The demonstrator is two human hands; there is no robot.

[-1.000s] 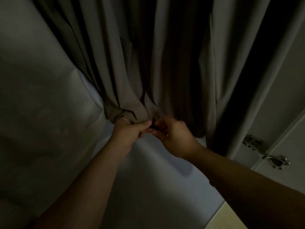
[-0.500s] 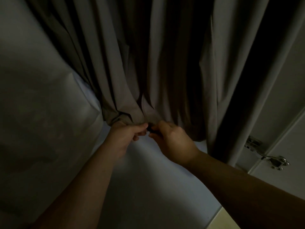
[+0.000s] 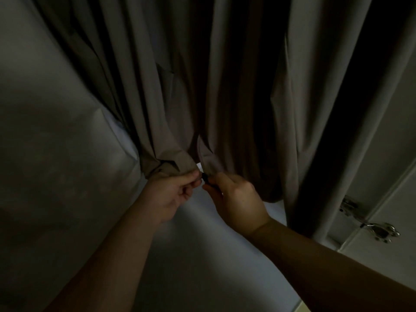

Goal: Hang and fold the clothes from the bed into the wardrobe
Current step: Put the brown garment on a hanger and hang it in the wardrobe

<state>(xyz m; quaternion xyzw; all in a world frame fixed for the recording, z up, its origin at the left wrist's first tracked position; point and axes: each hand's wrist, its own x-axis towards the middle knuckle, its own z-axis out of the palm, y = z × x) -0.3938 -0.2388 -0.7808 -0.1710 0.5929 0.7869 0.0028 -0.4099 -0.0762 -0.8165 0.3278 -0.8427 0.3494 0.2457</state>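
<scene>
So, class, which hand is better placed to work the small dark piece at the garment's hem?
Probably right: the right hand pinches the dark piece, while the left hand grips the bunched hem, steadying it.

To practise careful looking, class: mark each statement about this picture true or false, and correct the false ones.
1. The left hand and the right hand meet at the lower edge of the garment. True.
2. The left hand hangs free and touches nothing. False: it grips bunched fabric at the garment's hem.
3. A metal handle shows on the door at the right. True.
4. The garment lies folded flat on a bed. False: it hangs down in long folds.
5. The right hand pinches a small dark piece at the hem. True, though the dim light hides what it is.
</scene>
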